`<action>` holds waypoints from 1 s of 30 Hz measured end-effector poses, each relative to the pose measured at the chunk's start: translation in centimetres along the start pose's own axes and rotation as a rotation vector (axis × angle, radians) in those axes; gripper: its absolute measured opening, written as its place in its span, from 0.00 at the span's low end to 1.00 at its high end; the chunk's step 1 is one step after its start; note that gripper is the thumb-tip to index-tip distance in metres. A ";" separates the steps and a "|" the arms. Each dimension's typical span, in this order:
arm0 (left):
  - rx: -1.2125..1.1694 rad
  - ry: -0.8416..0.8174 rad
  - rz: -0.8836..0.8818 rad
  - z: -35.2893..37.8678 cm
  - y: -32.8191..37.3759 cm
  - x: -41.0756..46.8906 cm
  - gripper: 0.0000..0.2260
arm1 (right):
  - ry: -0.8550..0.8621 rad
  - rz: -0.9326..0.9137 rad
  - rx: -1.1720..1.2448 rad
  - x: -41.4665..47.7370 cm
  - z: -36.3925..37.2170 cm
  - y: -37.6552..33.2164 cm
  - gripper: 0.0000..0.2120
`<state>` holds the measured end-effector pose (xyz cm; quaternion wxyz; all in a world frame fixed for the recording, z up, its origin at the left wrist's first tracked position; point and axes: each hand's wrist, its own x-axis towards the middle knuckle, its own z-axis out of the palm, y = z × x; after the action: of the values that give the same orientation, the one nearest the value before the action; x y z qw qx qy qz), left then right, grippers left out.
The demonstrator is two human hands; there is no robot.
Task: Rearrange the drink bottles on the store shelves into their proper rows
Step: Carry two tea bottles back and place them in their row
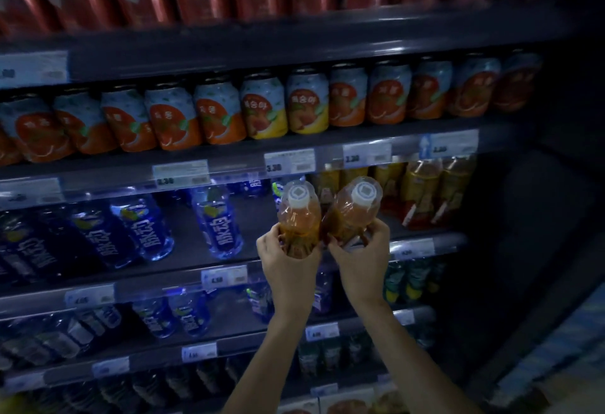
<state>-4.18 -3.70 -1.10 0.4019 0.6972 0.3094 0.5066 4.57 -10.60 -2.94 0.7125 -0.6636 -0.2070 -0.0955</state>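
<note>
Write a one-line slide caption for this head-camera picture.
Left hand and right hand each hold an amber drink bottle before the shelf of blue bottles.

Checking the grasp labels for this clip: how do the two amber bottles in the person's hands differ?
The left bottle, gripped by the left hand, stands nearly upright; the right bottle, in the right hand, tilts right. The left bottle fronts the gap among the blue bottles; the right bottle's cap sits nearer the amber row. Both have white caps and amber drink, and they meet near their bases.
</note>
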 end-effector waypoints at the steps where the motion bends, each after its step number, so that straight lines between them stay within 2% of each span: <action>1: -0.008 -0.008 0.001 0.9 0.2 -0.1 0.28 | 0.006 0.007 -0.008 0.5 -0.6 0.3 0.30; 11: -0.025 -0.008 -0.085 7.7 1.4 -0.2 0.28 | 0.021 -0.045 -0.098 5.3 -4.5 2.6 0.30; 14: -0.033 0.000 -0.094 9.0 1.4 0.1 0.27 | 0.004 -0.025 -0.128 6.7 -4.7 3.1 0.29; 23: 0.003 0.001 -0.129 11.7 1.0 1.4 0.27 | -0.012 0.035 -0.245 8.7 -4.6 5.3 0.34; 30: 0.016 -0.025 -0.200 12.9 0.1 2.4 0.32 | -0.027 -0.031 -0.349 9.4 -3.5 6.1 0.35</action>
<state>8.80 -4.93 -2.05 0.4489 0.6722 0.3764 0.4526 16.08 -12.12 -4.57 0.5821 -0.7752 -0.2071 -0.1320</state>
